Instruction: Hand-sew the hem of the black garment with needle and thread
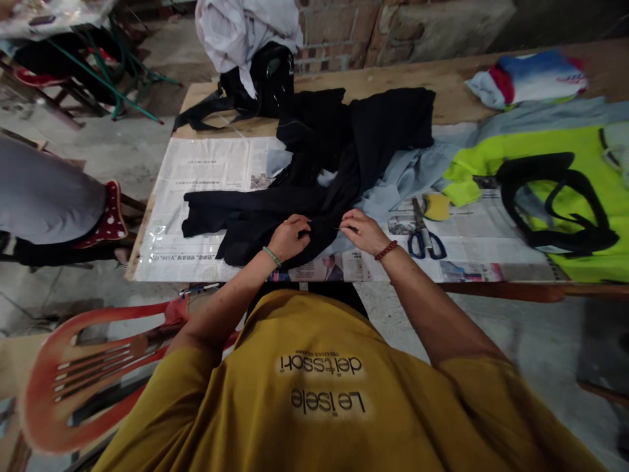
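Observation:
A black garment (324, 164) lies spread over newspaper on a wooden table (442, 78). My left hand (289, 237) pinches its near edge, fingers closed on the fabric. My right hand (363, 231) grips the same edge a little to the right, and a thin needle or pin seems to show between its fingers. Both hands sit close together near the table's front edge. A green bead bracelet is on my left wrist, a red one on my right.
Blue-handled scissors (425, 237) lie just right of my right hand. A neon yellow garment (570, 190) with black straps fills the right side. A black bag (260, 82) and white cloth stand at the back. A red plastic chair (88, 373) is at my lower left.

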`<state>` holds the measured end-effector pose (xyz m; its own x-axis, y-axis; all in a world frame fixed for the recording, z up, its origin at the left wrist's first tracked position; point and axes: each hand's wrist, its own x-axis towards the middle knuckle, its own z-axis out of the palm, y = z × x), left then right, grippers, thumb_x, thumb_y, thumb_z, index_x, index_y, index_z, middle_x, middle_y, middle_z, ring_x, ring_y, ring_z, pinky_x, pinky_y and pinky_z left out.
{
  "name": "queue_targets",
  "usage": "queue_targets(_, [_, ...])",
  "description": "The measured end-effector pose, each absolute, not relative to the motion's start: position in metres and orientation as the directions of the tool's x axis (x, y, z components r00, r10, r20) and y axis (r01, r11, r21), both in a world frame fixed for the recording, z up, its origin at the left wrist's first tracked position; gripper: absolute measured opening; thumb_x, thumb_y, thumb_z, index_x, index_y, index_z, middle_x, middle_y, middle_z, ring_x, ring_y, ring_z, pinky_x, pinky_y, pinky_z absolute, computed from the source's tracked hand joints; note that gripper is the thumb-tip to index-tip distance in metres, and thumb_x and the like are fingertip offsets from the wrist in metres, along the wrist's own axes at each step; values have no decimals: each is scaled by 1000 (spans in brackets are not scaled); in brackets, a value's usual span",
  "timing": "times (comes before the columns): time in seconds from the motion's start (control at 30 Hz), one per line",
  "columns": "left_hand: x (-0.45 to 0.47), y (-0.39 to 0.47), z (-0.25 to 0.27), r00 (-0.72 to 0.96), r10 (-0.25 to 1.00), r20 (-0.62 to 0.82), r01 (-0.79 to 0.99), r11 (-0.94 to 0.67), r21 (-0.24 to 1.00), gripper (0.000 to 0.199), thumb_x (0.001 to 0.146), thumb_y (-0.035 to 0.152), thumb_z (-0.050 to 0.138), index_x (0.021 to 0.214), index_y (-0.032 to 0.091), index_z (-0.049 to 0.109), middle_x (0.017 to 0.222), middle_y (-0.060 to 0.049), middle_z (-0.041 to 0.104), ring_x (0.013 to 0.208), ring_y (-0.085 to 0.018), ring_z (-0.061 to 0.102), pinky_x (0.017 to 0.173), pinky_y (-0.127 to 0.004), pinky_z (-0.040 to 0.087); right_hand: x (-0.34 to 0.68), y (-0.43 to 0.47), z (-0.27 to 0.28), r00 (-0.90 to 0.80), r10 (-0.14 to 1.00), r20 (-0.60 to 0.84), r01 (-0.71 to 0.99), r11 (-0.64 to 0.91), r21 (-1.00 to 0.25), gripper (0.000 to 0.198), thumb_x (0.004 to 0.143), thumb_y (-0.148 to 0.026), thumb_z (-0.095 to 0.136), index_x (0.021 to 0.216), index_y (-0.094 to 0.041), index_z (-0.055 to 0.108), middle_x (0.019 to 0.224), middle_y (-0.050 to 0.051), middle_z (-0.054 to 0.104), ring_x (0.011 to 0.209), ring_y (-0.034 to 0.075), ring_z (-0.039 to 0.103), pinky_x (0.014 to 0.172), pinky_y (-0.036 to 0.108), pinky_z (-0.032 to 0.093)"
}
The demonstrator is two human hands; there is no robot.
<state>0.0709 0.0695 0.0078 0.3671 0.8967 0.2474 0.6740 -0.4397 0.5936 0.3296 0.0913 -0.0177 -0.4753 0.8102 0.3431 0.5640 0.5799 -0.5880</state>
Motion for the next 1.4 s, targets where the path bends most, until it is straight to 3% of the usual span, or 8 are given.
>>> queue_targets(0.13, [85, 67, 17, 384, 873, 300, 670, -487, 560, 8, 82, 22, 68, 89, 19, 70, 122, -11, 68, 112, -22, 65, 100, -38, 51, 335, 88, -13, -475, 809, 345, 562, 581, -588, 16, 88, -23, 55, 82, -21, 70, 100, 8, 64, 92, 19, 62, 85, 34, 53])
queue_targets(0.3, [107, 70, 24, 391, 890, 235, 729, -455, 511, 31, 84, 27, 69, 114, 20, 69, 106, -8, 72, 104, -24, 65, 94, -39, 50, 341, 88, -8, -487, 802, 347, 561, 591, -579, 15, 88, -22, 55, 82, -21, 70, 100, 8, 65, 92, 19, 62, 85, 34, 53])
queue_targets(0.43, [120, 73, 16, 380, 908, 177, 776, -417, 473, 21, 83, 25, 70, 103, 20, 75, 101, -8, 71, 98, -24, 65, 89, -38, 51, 345, 87, -6, -494, 797, 347, 570, 598, -564, 16, 88, -22, 55, 82, -21, 70, 99, 8, 65, 93, 20, 62, 86, 35, 54])
queue_targets(0.67, [125, 79, 1, 273, 955, 114, 704, -279, 653, 12, 83, 18, 69, 89, 22, 78, 91, -3, 69, 84, -16, 66, 81, -28, 54, 337, 67, -4, -517, 786, 340, 584, 614, -531, 17, 88, -20, 54, 89, -21, 71, 137, 8, 57, 108, 21, 63, 96, 40, 55])
queue_targets(0.83, [125, 80, 5, 313, 941, 125, 631, -305, 713, 9, 83, 20, 69, 87, 21, 77, 85, -1, 70, 78, -14, 65, 79, -26, 53, 329, 62, -10, -508, 805, 306, 621, 589, -518, 21, 89, -18, 50, 91, -22, 71, 128, 9, 63, 112, 24, 63, 94, 42, 56])
queue_targets(1.07, [124, 71, 8, 434, 889, 147, 627, -415, 660, 11, 84, 18, 69, 92, 18, 76, 90, -3, 70, 82, -14, 66, 80, -26, 53, 344, 64, -4, -596, 729, 337, 560, 678, -476, 20, 91, -20, 48, 90, -22, 69, 109, 11, 66, 105, 23, 62, 94, 41, 54])
queue_targets(1.2, [130, 65, -4, 385, 910, 154, 602, -374, 705, 8, 84, 20, 71, 90, 20, 77, 88, -2, 71, 82, -14, 66, 79, -26, 54, 350, 61, -2, -606, 736, 300, 544, 660, -518, 19, 91, -20, 49, 88, -22, 68, 111, 10, 66, 106, 23, 61, 94, 42, 54])
queue_targets(1.4, [132, 63, -19, 277, 955, 108, 501, -239, 832, 8, 83, 19, 73, 87, 21, 79, 83, -1, 71, 79, -13, 66, 78, -26, 54, 343, 42, -11, -400, 843, 359, 568, 536, -624, 17, 92, -28, 52, 88, -23, 68, 122, 10, 62, 112, 24, 60, 98, 44, 52])
